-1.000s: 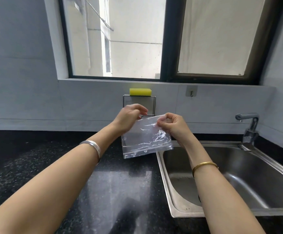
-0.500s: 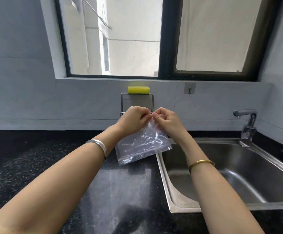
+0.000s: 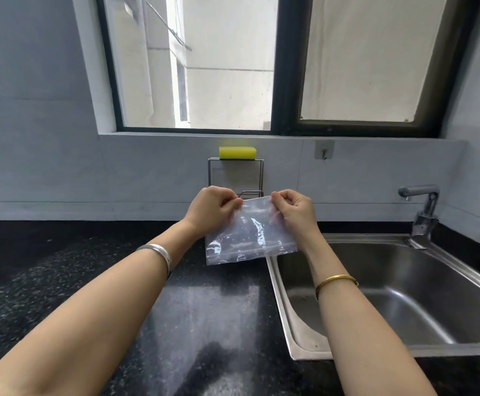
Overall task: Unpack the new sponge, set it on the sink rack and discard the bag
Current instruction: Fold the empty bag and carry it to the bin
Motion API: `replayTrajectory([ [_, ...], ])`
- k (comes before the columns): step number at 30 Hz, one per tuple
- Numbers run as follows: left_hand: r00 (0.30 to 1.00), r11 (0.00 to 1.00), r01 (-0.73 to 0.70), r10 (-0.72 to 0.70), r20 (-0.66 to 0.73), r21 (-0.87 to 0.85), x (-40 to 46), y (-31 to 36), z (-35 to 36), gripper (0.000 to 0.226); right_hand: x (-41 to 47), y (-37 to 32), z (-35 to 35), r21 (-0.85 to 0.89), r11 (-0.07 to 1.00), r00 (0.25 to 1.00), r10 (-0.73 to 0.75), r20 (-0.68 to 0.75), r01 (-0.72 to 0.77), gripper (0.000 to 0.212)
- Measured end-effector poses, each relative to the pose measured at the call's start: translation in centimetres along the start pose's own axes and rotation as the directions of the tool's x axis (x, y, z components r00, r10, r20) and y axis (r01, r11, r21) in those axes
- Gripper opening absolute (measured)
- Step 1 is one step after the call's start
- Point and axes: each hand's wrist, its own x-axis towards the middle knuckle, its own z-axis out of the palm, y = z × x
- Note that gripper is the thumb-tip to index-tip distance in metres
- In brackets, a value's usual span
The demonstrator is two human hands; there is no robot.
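The left hand (image 3: 211,208) is closed in a pinch, thumb against curled fingers, gripping the upper left corner of a clear, crinkled, rectangular plastic bag (image 3: 249,235). The right hand (image 3: 291,208) is closed in the same manner on the upper right corner. The bag hangs flat between the two hands, top edge drawn taut, bottom edge free above the black speckled stone countertop (image 3: 61,281) at the left rim of the sink. The bag appears to be empty; reflections on the film prevent a firm reading of its interior, and the condition of the top seal cannot be determined. The yellow rectangular sponge (image 3: 237,153) lies flat on the top shelf of the wall-mounted metal wire rack (image 3: 235,172), below the window sill and well apart from the bag. The stainless steel sink basin (image 3: 404,304) holds no visible items; a chrome tap (image 3: 422,207) stands at its rear right corner. Both forearms extend forward from the lower frame edge and converge at the bag. The left wrist carries a silver bangle (image 3: 158,257); the right wrist carries a gold bangle (image 3: 336,281). Knuckles of both hands face upward and toward each other.
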Motion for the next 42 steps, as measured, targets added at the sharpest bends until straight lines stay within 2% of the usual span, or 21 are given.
replayTrajectory([
  [1,1.0,1.0,0.0,0.0,-0.023,-0.026,0.0,-0.1,-0.2,0.021,-0.2,0.0,-0.2,0.075,0.995,0.995,0.065,0.079,-0.071,0.021],
  [3,0.999,0.995,-0.001,-0.004,-0.049,-0.098,0.0,-0.3,-0.7,0.018,-0.7,0.2,-0.5,0.109,0.974,0.947,0.163,0.276,-0.2,0.016],
  [5,1.0,0.993,0.005,-0.008,-0.025,-0.117,0.0,-0.6,-0.8,0.017,-1.2,0.6,-0.6,0.091,0.97,0.92,0.183,0.347,-0.227,0.012],
  [8,0.995,0.969,0.084,-0.093,-0.028,-0.233,-0.3,-0.8,-0.6,0.018,-1.1,0.7,-0.3,0.074,0.988,0.97,0.118,0.213,-0.137,0.019],
  [10,0.969,0.903,0.208,-0.243,-0.048,-0.376,-0.5,-0.8,-0.3,0.044,-0.8,0.4,-0.2,0.038,0.998,0.992,0.047,0.118,-0.052,0.025],
  [12,0.901,0.782,0.382,-0.433,0.011,-0.493,-0.6,-0.8,0.2,0.066,-0.6,0.2,0.0,0.012,1.0,0.998,-0.016,0.064,0.015,0.027],
  [13,0.857,0.69,0.466,-0.508,0.088,-0.553,-0.7,-0.6,0.4,0.065,-0.6,0.1,0.1,0.004,0.999,0.998,-0.043,0.04,0.043,0.027],
  [14,0.822,0.591,0.524,-0.539,0.183,-0.613,-0.8,-0.2,0.7,0.056,-0.6,0.1,0.2,-0.003,0.998,0.997,-0.07,0.013,0.07,0.027],
  [15,0.808,0.536,0.543,-0.542,0.229,-0.647,-1.0,0.2,1.0,0.043,-0.7,0.0,0.2,-0.009,0.996,0.996,-0.093,-0.012,0.093,0.028],
  [16,0.812,0.541,0.531,-0.544,0.21,-0.652,-1.0,0.7,1.3,0.035,-0.8,0.1,0.3,-0.014,0.994,0.993,-0.11,-0.033,0.109,0.028],
  [18,0.841,0.61,0.444,-0.536,0.071,-0.656,-0.9,1.4,1.9,0.029,-1.0,0.1,0.0,-0.032,0.992,0.99,-0.128,-0.064,0.126,0.028],
  [20,0.864,0.639,0.342,-0.501,-0.036,-0.689,-0.8,2.1,2.2,0.024,-1.2,0.0,-0.3,-0.042,0.99,0.986,-0.139,-0.089,0.136,0.028],
  [24,0.884,0.777,0.235,-0.421,-0.204,-0.584,-0.8,2.9,2.8,0.028,-1.8,-1.1,-0.9,-0.012,0.993,0.988,-0.122,-0.097,0.121,0.026],
  [26,0.889,0.808,0.187,-0.382,-0.255,-0.559,-0.9,3.4,3.1,0.027,-2.3,-1.8,-1.6,0.012,0.996,0.992,-0.089,-0.088,0.09,0.024],
  [30,0.897,0.828,0.133,-0.334,-0.289,-0.545,-1.2,4.8,4.2,0.029,-3.8,-2.5,-3.8,-0.024,1.0,0.997,-0.005,-0.079,0.003,0.02],
  [35,0.914,0.822,0.106,-0.302,-0.271,-0.559,-1.4,7.7,6.8,0.036,-6.0,-3.1,-7.3,-0.201,0.98,0.951,-0.056,-0.304,-0.006,0.031],
  [38,0.908,0.838,0.103,-0.299,-0.293,-0.536,-1.8,10.1,9.2,0.037,-8.1,-4.0,-10.2,-0.291,0.956,0.92,-0.069,-0.386,-0.05,0.035],
  [42,0.928,0.834,0.097,-0.273,-0.253,-0.543,-2.5,13.5,12.3,0.037,-11.1,-5.3,-14.1,-0.363,0.926,0.883,-0.082,-0.462,-0.103,0.024],
])
